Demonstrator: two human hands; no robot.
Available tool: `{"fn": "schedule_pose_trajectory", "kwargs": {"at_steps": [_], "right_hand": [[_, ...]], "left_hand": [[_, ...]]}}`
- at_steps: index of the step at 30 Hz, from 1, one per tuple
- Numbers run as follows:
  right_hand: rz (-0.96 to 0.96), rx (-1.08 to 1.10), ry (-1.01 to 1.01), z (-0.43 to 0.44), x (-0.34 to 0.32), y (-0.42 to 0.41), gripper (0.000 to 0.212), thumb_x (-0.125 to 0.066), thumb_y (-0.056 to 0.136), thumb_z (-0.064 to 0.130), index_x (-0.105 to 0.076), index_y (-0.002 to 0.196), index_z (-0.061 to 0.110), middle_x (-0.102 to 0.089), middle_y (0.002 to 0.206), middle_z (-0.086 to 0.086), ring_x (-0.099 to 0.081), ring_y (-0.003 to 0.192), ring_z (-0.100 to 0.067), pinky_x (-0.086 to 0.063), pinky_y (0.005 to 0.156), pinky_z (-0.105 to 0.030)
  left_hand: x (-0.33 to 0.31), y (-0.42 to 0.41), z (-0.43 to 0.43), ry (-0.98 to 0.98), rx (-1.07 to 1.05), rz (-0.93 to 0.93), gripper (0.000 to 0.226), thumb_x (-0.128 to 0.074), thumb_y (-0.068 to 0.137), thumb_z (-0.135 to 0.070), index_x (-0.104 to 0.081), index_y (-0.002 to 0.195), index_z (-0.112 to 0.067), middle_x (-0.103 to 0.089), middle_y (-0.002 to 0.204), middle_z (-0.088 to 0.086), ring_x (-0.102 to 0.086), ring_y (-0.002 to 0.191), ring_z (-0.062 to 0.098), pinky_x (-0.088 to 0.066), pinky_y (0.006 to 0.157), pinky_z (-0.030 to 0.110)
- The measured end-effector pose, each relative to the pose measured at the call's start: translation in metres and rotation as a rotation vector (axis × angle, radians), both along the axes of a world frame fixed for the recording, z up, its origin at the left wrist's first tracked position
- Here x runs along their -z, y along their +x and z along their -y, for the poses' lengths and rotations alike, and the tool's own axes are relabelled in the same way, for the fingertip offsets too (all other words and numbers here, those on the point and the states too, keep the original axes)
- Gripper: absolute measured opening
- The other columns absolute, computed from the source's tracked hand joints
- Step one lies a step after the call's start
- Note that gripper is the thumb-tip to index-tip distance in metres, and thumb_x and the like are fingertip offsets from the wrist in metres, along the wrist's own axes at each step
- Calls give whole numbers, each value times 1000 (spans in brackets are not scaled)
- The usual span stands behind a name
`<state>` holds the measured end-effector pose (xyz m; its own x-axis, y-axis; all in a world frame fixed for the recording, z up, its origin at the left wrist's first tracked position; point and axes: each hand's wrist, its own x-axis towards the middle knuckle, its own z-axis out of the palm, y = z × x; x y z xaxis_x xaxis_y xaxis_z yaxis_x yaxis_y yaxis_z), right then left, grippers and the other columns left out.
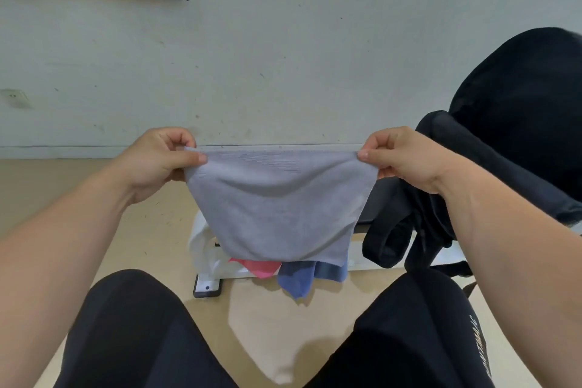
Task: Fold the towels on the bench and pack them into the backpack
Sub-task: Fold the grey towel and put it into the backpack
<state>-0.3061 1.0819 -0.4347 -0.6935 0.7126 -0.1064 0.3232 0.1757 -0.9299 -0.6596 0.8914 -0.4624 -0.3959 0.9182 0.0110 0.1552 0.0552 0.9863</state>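
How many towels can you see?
3: the grey towel pinched by the left hand and right hand; a pink towel and a blue towel peeking out beneath it. More may hide behind it.

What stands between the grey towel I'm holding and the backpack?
Nothing visible. The grey towel hangs between the left hand and right hand, with the backpack just right of it. Its opening cannot be seen from here.
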Motion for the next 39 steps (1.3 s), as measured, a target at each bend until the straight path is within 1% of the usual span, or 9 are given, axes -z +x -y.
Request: {"fn": "schedule_pose_trajectory", "kwargs": {"at_steps": [4,9,14,16,19,23,30,34,39], "right_hand": [[162,-112,-117,-15,-4,5,16,-65,94,7,-69,109,11,-69,88,-6,-67,85,-17,-57,79,-30],[789,-306,432,-27,16,-26,16,-58,92,18,-72,87,24,-71,88,0,-70,81,-19,-56,74,-29],[910,-44,605,-54,57,-59,25,-50,94,20,-69,100,5,-68,99,-12,-62,93,-32,-51,79,-38],[846,79,506,-64,73,-69,23,-47,95,14,-67,101,3,-67,99,-13,-60,89,-31,-49,73,-34],[554,295,123,-73,92,-82,21,-42,93,2,-63,94,1,-61,85,-19,-58,70,-30,-49,57,-33],[286,490,-310,-86,112,-99,25,-34,97,1,-58,99,5,-69,90,-21,-71,67,-34,-57,52,-34],[347,621,-276,-141,115,-130,18,-37,94,2,-54,90,6,-58,69,-15,-62,47,-23,-33,39,-20],[295,631,-226,-172,104,-144,19,-37,90,-9,-52,85,2,-58,63,-19,-61,38,-22,-46,39,-28],[110,588,-32,-186,101,-155,16,-46,61,14,-59,71,16,-63,73,-11,-71,81,-39,-60,78,-55]], "left_hand": [[0,-4,-2,-173,88,-97,26,-73,82,5,-68,102,-11,-66,67,5,-65,62,17,-55,55,24],[22,-5,-29,-432,69,-614,6,-73,84,-5,-74,84,-11,-74,76,9,-73,72,28,-62,68,41],[49,-6,-65,-462,-100,-809,6,-67,88,-14,-73,86,-15,-72,83,5,-65,72,25,-48,63,29],[63,-4,-80,-457,-178,-649,8,-63,89,-13,-69,85,-14,-69,80,9,-63,62,26,-43,55,26],[80,0,-102,-431,-299,-114,9,-53,95,-9,-56,87,-11,-62,82,13,-61,46,21,-43,41,23],[95,5,-130,-398,-365,356,13,-41,101,-2,-46,94,-12,-59,99,13,-70,60,29,-58,49,34],[92,-13,-189,-449,-349,341,8,-40,103,-6,-47,102,-3,-55,98,13,-69,69,31,-60,53,38],[76,-27,-225,-396,-331,292,12,-40,102,-8,-51,101,-5,-58,98,11,-69,68,29,-61,53,35],[79,-45,-251,-268,-365,204,12,-45,100,-10,-51,110,-12,-59,112,13,-68,73,25,-60,80,40]]}}
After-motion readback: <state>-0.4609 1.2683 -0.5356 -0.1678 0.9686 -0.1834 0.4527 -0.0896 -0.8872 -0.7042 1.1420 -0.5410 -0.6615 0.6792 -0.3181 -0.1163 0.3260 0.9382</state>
